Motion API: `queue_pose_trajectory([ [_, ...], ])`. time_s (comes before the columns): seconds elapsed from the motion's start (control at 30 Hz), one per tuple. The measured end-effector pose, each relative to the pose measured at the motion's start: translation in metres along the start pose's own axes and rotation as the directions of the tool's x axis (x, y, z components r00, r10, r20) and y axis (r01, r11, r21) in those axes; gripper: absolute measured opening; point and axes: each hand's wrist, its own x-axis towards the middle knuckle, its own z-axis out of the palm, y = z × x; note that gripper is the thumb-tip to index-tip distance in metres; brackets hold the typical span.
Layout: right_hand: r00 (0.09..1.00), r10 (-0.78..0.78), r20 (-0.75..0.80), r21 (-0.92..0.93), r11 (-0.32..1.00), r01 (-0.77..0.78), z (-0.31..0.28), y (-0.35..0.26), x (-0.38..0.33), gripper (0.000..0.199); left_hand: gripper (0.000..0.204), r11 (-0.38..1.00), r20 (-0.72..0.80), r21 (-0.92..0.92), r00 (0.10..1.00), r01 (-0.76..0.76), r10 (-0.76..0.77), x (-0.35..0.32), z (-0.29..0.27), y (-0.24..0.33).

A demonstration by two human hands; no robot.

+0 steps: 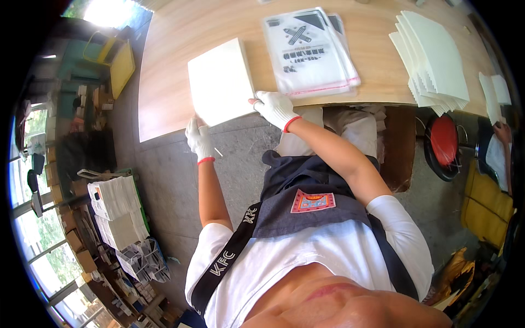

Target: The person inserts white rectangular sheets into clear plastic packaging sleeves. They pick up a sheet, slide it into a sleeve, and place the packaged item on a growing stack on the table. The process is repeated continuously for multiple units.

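Head view: a square white paper stack (220, 82) at the wooden bench (164, 98) edge is gripped at 7 o'clock by left hand (198, 138) fingers and at 4 o'clock by right hand (275, 107) fingers.

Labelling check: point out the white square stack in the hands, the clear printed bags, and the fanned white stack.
white square stack (220, 82), head view, top face
clear printed bags (306, 52), head view, middle of top bag
fanned white stack (435, 60), head view, top sheet

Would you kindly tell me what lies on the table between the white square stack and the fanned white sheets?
In the head view, a pile of clear printed plastic bags lies between them.
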Motion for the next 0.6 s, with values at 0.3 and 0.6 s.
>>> queue_pose_trajectory([
  [0.3,0.972,0.232,-0.033,0.693,0.706,-0.145,-0.139,0.032,-0.112,0.028,0.039,0.545,-0.167,-0.831,0.886,0.109,-0.432,-0.005,-0.003,0.021],
  [0.6,0.416,0.612,-0.673,0.659,0.751,-0.041,-0.341,0.104,-0.206,0.025,0.030,0.525,-0.184,-0.793,0.943,-0.308,0.276,-0.013,0.007,0.137],
])
